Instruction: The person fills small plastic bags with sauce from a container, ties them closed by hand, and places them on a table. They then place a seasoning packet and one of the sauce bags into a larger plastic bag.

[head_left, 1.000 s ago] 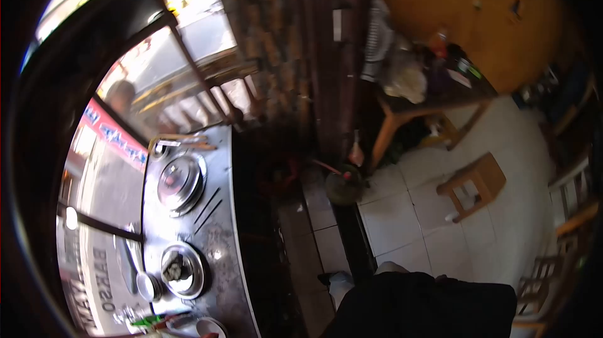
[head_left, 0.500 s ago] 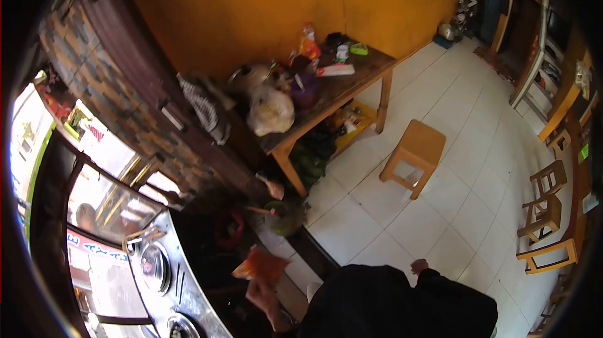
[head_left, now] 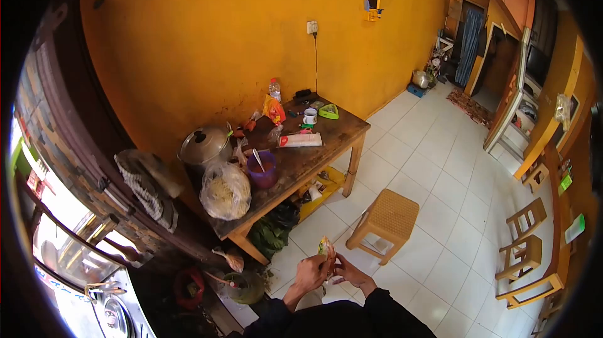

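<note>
In front of my body, at the lower middle of the head view, my left hand (head_left: 309, 276) is closed round a small plastic packet (head_left: 325, 249) with orange, green and white on it. My right hand (head_left: 355, 276) has its fingers pinched at the packet's right side. Part of the packet is hidden by the fingers, and its contents are too small to make out. Just beyond my hands stands a tan plastic stool (head_left: 388, 214).
A wooden table (head_left: 282, 178) holds a lidded pot (head_left: 205, 145), a bulging clear bag (head_left: 225, 191), a purple container (head_left: 262, 173) and a white mug (head_left: 310, 115). A green gas cylinder (head_left: 246, 289) stands lower left, near a metal counter (head_left: 129, 300). Wooden stools (head_left: 522, 259) line the right.
My left hand has moved right and up with the orange packet, away from the counter. My right hand, earlier apart, has come in to the packet. The view has turned toward the table.
</note>
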Available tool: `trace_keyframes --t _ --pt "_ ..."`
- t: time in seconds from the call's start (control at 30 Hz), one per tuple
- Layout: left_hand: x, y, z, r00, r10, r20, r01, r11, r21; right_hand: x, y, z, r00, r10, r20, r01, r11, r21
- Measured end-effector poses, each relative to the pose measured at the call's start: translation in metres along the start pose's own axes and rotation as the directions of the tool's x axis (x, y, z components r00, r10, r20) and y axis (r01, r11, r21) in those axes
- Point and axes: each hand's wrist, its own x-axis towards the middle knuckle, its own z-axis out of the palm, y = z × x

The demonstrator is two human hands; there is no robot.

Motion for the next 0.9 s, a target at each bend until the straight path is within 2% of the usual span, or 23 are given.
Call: trace_keyframes --t 0.03,0.1,0.17,0.23,0.27,0.33,0.4,0.47,0.53,0.7,0.77,0.8,0.83,0.9 --pt "0.022 -0.008 -0.003 0.998 0.071 0.002 -0.071 0.997 0.023 0.022 -0.006 -0.003 1.0 0.008 0.0 -0.008 1.0 0.001" --pt "0.065 -0.022 -0.009 0.998 0.026 0.056 -0.028 0.999 0.028 0.066 -0.023 -0.016 0.97 -0.203 -0.136 0.214 0.974 0.073" --pt "0.113 -0.044 -0.014 0.987 0.158 -0.009 -0.157 0.986 0.061 0.107 -0.051 -0.03 0.949 -0.263 -0.17 0.286 0.951 0.121" --pt "0.153 -0.055 -0.028 0.995 0.102 0.01 -0.103 0.991 0.088 0.142 -0.078 -0.041 0.922 -0.352 -0.161 0.366 0.928 0.067" --pt "0.17 -0.061 -0.034 0.997 0.077 -0.008 -0.075 0.988 0.133 0.161 -0.091 -0.051 0.935 -0.325 -0.139 0.331 0.944 0.021" --pt "0.205 -0.075 -0.043 0.998 0.035 -0.05 -0.025 0.981 0.192 0.194 -0.127 -0.056 0.901 -0.422 -0.102 0.425 0.905 0.014" --pt "0.234 -0.094 -0.046 0.991 0.011 -0.131 0.02 0.972 0.235 0.233 -0.149 -0.071 0.907 -0.416 -0.063 0.417 0.909 -0.005" --pt "0.256 -0.11 -0.044 0.979 -0.073 -0.193 0.119 0.963 0.241 0.272 -0.164 -0.084 0.911 -0.412 -0.015 0.412 0.911 -0.01" --pt "0.278 -0.126 -0.041 0.951 -0.16 -0.264 0.229 0.939 0.256 0.311 -0.176 -0.097 0.831 -0.549 0.09 0.554 0.831 -0.05" --pt "0.326 -0.175 -0.014 0.87 -0.225 -0.439 0.397 0.848 0.352 0.409 -0.198 -0.122 0.799 -0.513 0.315 0.507 0.855 0.108" --pt "0.334 -0.197 0.004 0.782 -0.348 -0.517 0.54 0.792 0.284 0.441 -0.185 -0.131 0.789 -0.489 0.37 0.551 0.831 -0.075" --pt "0.335 -0.209 0.016 0.721 -0.456 -0.522 0.624 0.754 0.205 0.452 -0.181 -0.137 0.761 -0.523 0.383 0.626 0.747 -0.224" --pt "0.34 -0.212 0.021 0.7 -0.473 -0.535 0.65 0.733 0.202 0.462 -0.181 -0.142 0.762 -0.507 0.404 0.616 0.76 -0.209" --pt "0.34 -0.209 0.032 0.625 -0.606 -0.492 0.728 0.679 0.088 0.469 -0.173 -0.152 0.804 -0.404 0.436 0.492 0.864 -0.107"
